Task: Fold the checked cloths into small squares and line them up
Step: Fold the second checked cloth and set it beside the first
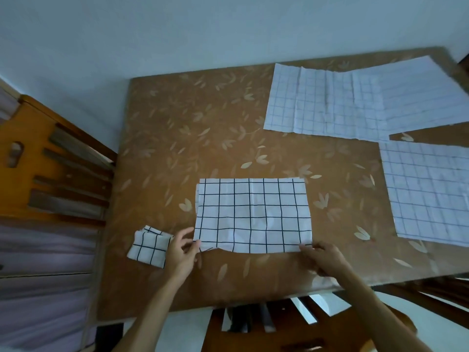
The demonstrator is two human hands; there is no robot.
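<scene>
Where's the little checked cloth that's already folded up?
In the head view, the small folded cloth lies on the near left side of the table, just left of the left hand, which pinches a corner of the half-folded cloth.

bare left hand [181, 252] and right hand [323, 257] (forearms [152, 301] bare too).

Both bare forearms reach forward from below. Left hand [181, 252] pinches the checked cloth [253, 214] at its near left corner; right hand [322, 257] pinches the near right corner, knuckles up.
</scene>
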